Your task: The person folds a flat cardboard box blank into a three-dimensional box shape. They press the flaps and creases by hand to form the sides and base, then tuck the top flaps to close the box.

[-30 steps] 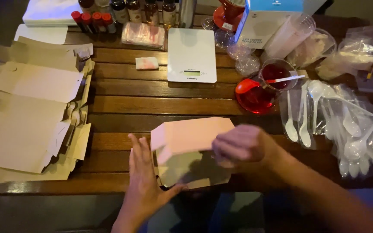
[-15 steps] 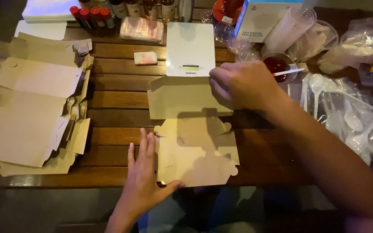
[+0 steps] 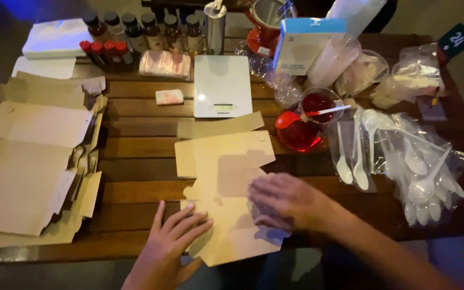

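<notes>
A flat brown cardboard box blank (image 3: pixel 226 166) lies unfolded on the wooden slatted table (image 3: pixel 135 156), its near end over the front edge. My left hand (image 3: pixel 170 241) rests palm down with spread fingers on the blank's lower left corner. My right hand (image 3: pixel 285 201) presses flat on the blank's right side, fingers pointing left. Neither hand grips anything.
A stack of several flat cardboard blanks (image 3: pixel 28 161) lies at the left. A white kitchen scale (image 3: pixel 222 86) sits behind the blank, with small bottles (image 3: pixel 146 29) beyond. Bags of white plastic spoons (image 3: pixel 404 161), a red lid (image 3: pixel 296 131) and a cup of red liquid (image 3: pixel 318 104) are at the right.
The folded blank was opened out and now lies flat. My right hand came back from the far flap to press on the near right side. My left hand stayed at the lower left.
</notes>
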